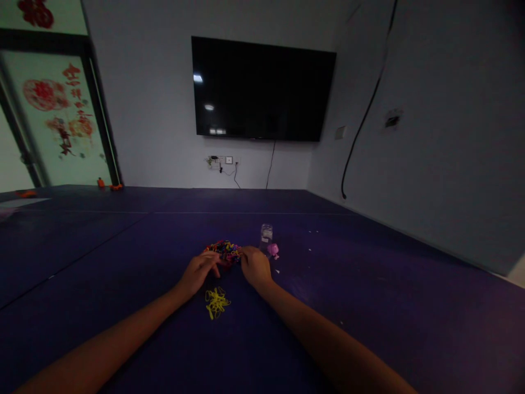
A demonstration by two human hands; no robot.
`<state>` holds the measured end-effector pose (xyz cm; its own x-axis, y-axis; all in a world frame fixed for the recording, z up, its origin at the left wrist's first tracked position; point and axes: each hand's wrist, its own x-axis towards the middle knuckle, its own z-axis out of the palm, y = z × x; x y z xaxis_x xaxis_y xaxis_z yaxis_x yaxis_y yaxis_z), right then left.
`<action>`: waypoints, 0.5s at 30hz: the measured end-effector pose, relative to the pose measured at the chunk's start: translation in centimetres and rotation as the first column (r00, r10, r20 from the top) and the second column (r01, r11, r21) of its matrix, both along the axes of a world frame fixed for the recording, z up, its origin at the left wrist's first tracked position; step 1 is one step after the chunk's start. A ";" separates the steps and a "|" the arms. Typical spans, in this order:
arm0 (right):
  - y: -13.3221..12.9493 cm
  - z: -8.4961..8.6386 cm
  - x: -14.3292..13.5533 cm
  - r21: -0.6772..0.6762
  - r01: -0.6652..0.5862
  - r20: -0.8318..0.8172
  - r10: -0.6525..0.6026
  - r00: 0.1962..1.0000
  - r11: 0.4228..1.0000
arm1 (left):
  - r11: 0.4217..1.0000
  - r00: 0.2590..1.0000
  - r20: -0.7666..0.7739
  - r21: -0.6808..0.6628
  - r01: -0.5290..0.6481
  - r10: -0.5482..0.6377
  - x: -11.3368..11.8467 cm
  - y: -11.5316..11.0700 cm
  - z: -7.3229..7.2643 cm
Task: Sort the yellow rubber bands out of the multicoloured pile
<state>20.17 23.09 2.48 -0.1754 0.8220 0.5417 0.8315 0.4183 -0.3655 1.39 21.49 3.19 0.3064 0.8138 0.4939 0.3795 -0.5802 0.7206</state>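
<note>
A pile of small multicoloured bands (225, 249) lies on the dark purple surface. My left hand (200, 271) is at the pile's left front edge, its fingers apart, with no held item visible. At the right edge of the pile, my right hand (255, 266) has its fingers bent down; their tips are hidden, so what they hold cannot be made out. Nearer to me lies a small heap of yellow bands (216, 302). Just beyond my right hand stands a clear jar (266, 234) with a label, and a crumpled pink item (273, 249) sits beside it.
White scraps (278, 271) are scattered on the purple surface (369, 306) to the right. A black television (262, 90) hangs on the far wall, with sockets and cables below. Orange objects (116, 187) lie near the glass door at the far left.
</note>
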 end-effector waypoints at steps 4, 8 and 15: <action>0.4 -0.4 0.0 0.009 -0.085 0.098 0.084 0.992 0.996 | 0.991 0.991 0.029 -0.040 -0.131 0.132 0.3 -0.1 -0.2; 0.7 -0.6 0.1 0.012 -0.122 0.184 0.118 0.976 0.992 | 0.982 0.998 0.057 -0.189 0.013 -0.002 0.8 -0.7 -0.2; 0.7 -0.8 0.1 0.016 -0.090 0.250 0.083 0.965 0.996 | 0.946 0.983 0.122 -0.278 0.169 -0.139 1.0 -1.1 0.2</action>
<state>20.27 23.82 1.73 -0.3774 0.7835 0.4937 0.8551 0.4995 -0.1389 2.36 20.44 3.41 0.4004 0.8719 0.2818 0.2196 -0.3898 0.8943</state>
